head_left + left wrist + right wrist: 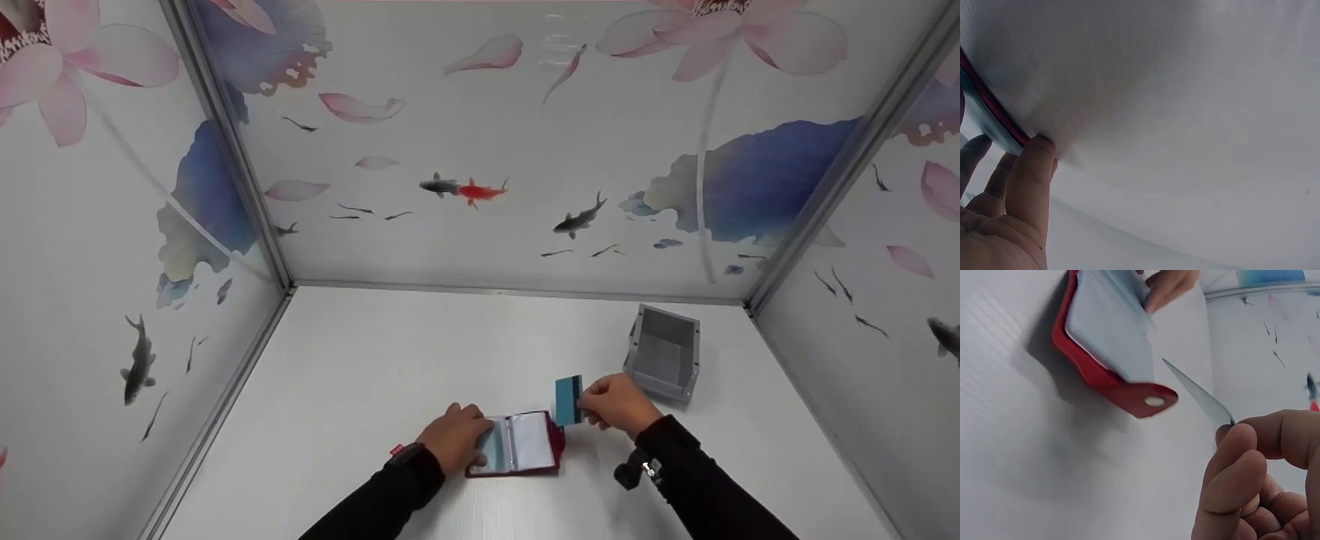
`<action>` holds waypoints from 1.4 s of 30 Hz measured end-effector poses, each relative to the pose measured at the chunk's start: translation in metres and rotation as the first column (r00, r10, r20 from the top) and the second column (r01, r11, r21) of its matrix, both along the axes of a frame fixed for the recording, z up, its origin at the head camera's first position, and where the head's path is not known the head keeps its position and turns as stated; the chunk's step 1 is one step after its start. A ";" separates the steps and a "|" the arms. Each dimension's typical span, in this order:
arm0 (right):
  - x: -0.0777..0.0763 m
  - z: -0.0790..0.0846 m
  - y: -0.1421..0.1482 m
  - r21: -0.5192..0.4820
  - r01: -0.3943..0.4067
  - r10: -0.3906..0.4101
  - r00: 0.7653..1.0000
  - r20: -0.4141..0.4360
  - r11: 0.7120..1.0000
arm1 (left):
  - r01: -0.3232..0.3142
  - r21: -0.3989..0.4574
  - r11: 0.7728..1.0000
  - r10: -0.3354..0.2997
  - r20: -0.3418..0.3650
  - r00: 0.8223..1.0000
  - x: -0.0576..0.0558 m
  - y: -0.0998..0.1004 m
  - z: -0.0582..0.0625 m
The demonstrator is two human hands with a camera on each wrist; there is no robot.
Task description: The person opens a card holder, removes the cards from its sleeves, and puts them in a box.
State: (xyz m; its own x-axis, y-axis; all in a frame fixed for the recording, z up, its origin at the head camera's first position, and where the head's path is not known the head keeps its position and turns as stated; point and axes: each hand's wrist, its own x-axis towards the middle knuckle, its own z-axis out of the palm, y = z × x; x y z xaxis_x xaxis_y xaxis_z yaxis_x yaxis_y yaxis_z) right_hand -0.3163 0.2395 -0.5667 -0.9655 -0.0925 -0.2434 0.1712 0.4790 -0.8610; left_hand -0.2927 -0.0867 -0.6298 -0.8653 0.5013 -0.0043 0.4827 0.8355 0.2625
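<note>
A red card holder (534,442) with clear plastic sleeves lies open on the white table. My left hand (456,439) holds its left side, with fingers over the sleeves and the thumb by the near edge. In the left wrist view, the fingers (1030,180) meet the edge of the red cover (995,107). My right hand (619,405) pinches a blue card (565,401) with a dark stripe by its edge, above the holder's right side. The right wrist view shows this card (1199,394) nearly edge-on, close to the holder's red flap (1129,395) with a pale snap.
A grey plastic bin (664,352) stands on the table behind my right hand. White panels (495,247) printed with fish and lotus flowers enclose the table (360,360) at the back and both sides, with metal strips along their joins.
</note>
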 end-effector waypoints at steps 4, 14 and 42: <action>-0.011 0.009 0.022 0.018 0.040 -0.040 0.999 -0.025 0.999 | -0.003 0.005 1.000 0.003 0.003 1.000 0.001 -0.002 0.002; -0.034 0.032 0.083 0.117 0.143 -0.133 0.987 -0.089 0.983 | -0.009 0.012 1.000 0.009 0.007 1.000 0.001 0.000 -0.001; -0.095 0.000 0.116 0.439 0.252 -0.108 0.939 -0.327 0.863 | -0.012 -0.026 1.000 0.012 0.006 1.000 0.003 0.001 0.005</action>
